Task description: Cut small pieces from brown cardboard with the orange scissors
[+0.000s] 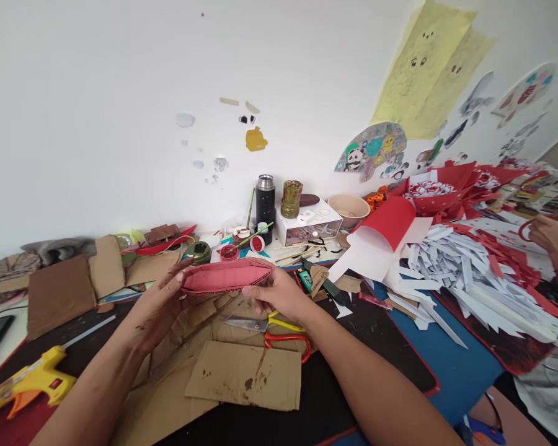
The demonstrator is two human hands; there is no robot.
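Note:
Between my two hands is a small boat-shaped cardboard piece [227,277], painted pinkish red inside with a darker rim. My left hand [170,291] grips its left end, and brown paint marks show on that hand's fingers and wrist. On the right end, my right hand [279,291] has its fingers closed around the edge. Below the piece lie scissors [286,331] with red and yellow handles, blades pointing left. A paint-stained cardboard rectangle [246,375] rests nearer to me on larger cardboard.
A yellow glue gun [37,381] lies at the left. Behind the hands stand an open red paint jar [229,252], a green jar [198,252] and a black flask [265,204]. White paper strips [465,260] are heaped at the right, near another person's hand [551,238].

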